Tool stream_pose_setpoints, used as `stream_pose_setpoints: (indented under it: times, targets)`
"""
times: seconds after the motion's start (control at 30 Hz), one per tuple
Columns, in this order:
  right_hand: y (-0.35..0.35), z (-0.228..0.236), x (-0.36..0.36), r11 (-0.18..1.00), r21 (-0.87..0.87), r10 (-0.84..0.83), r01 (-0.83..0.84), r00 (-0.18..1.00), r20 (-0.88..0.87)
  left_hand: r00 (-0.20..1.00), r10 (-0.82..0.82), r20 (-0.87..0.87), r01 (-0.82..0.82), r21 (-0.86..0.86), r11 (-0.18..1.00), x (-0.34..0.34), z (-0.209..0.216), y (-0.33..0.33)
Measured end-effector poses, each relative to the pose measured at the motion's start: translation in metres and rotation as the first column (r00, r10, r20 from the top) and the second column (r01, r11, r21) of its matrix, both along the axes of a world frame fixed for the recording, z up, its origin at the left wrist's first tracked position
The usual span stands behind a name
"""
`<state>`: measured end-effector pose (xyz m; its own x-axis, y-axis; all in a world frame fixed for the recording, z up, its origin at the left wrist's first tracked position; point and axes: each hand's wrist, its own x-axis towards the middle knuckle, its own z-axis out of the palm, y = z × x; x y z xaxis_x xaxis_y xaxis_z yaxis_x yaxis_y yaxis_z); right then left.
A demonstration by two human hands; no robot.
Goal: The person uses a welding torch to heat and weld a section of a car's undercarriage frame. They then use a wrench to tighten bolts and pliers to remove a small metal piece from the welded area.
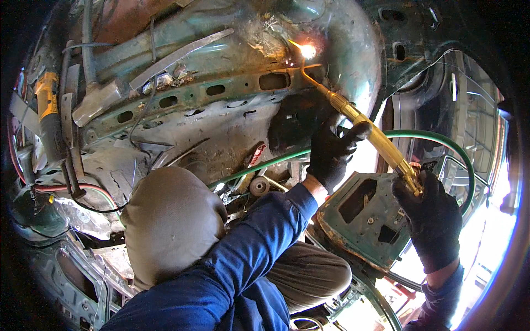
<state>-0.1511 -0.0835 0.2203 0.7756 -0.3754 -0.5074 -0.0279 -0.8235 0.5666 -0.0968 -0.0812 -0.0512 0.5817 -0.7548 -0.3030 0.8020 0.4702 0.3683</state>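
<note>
- Nearest the camera, a royal-blue cloth sleeve (pixel 221 270) crosses from the lower left toward the middle, beside a rounded grey-brown trouser knee (pixel 171 220); together they hide much of what lies below.
- Left hand (pixel 334 149), in a black glove at the sleeve's end: fingers bent and closed in on the forward part of a long, tubular brass torch (pixel 381 144), bearing it from below.
- Right hand (pixel 430 218), also black-gloved: fingers curled tightly around the torch's rear end.
- The torch slants up and leftward across both hands; its thin, bent tip ends in a bright orange-white flame (pixel 308 51) at worn green sheet metal (pixel 353 60), just above the right end of a long metal strip (pixel 193 94) with oval holes. Glare hides whether flame and metal touch.
- A smooth green rubber hose (pixel 441 138) arches near the right hand and passes behind the left wrist.
- Below the torch sits a flat green metal panel (pixel 370 220) with cut-outs.
- Toward the strip's left end rests a grey steel hammer (pixel 102 102), its handle slanting up to the right; farther left stands a yellow-and-black power tool (pixel 48 105).
</note>
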Motion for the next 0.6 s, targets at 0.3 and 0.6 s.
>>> stream_pose_setpoints:
  times: [0.3, 0.6]
  targets:
    - [0.0004, 0.0040, -0.0006, 1.000, -0.019, 0.013, -0.013, 1.000, -0.006, 0.996, -0.054, 0.075, 0.052, 0.035, 0.998, 0.0011, -0.0004, -0.0028]
    - [0.0003, 0.0004, 0.0010, 0.999, -0.032, -0.006, 0.005, 1.000, -0.028, 0.996, -0.021, 0.083, 0.019, 0.025, 1.000, 0.0012, -0.0039, -0.0045]
